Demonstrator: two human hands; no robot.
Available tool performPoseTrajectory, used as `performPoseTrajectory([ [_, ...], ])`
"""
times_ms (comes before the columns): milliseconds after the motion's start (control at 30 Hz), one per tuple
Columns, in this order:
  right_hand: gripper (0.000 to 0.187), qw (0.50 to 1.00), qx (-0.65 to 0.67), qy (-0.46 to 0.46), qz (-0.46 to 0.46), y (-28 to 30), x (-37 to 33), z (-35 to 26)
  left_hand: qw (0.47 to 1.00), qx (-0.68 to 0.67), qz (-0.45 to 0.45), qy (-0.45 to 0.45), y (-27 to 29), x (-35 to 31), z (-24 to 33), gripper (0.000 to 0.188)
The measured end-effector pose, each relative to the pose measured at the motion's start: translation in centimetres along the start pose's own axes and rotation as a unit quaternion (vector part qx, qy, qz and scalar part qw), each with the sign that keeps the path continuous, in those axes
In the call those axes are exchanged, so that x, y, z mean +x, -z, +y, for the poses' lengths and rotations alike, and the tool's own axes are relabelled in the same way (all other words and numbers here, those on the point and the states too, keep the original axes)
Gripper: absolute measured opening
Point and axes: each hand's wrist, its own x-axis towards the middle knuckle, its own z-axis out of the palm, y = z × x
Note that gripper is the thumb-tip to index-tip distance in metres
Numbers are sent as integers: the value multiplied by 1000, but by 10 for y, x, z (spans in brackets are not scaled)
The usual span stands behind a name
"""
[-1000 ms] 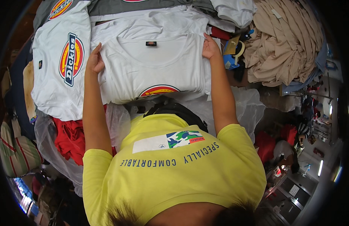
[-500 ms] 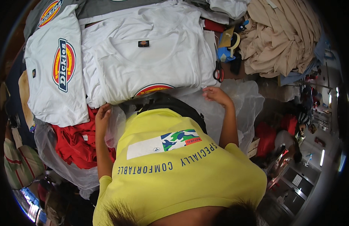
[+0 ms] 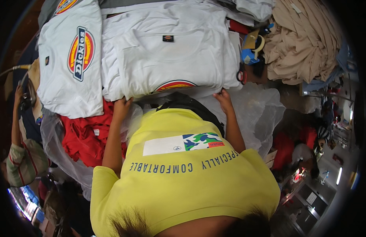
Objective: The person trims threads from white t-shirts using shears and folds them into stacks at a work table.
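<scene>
half-curled hands by the near edge of a white shirt; grip unclear.

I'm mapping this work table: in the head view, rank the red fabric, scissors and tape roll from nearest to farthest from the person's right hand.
From the right hand:
1. Scissors: just above, slightly right.
2. Tape roll: farther up and right.
3. Red fabric: far over on the left.

The folded white cloth T-shirt bears a curved red, yellow and navy print and a black neck label. The person's yellow short-sleeved top carries a blue, green and white camouflage panel; the crumpled cloth heap is red, the bulky cloth pile beige.
</scene>
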Motion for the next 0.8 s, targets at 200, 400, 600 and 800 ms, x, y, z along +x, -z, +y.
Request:
performPoseTrajectory([
  [200, 28, 977, -197, -78, 14, 8, -18, -5, 988, 26, 79, -128, 19, -22, -12, 20],
  [400, 27, 985, -163, -58, 26, 40, -39, -17, 980, -189, -6, 65, 56, -44, -25, 20],
  [600, 19, 993, -77, -48, 78, 47, -51, -18, 988, -55, 11, 143, 73, -45, 4, 11],
  [800, 19, 970, -192, -137, 65, 34, -62, -43, 953, 274, 108, 66, 71, -37, 31, 12],
])
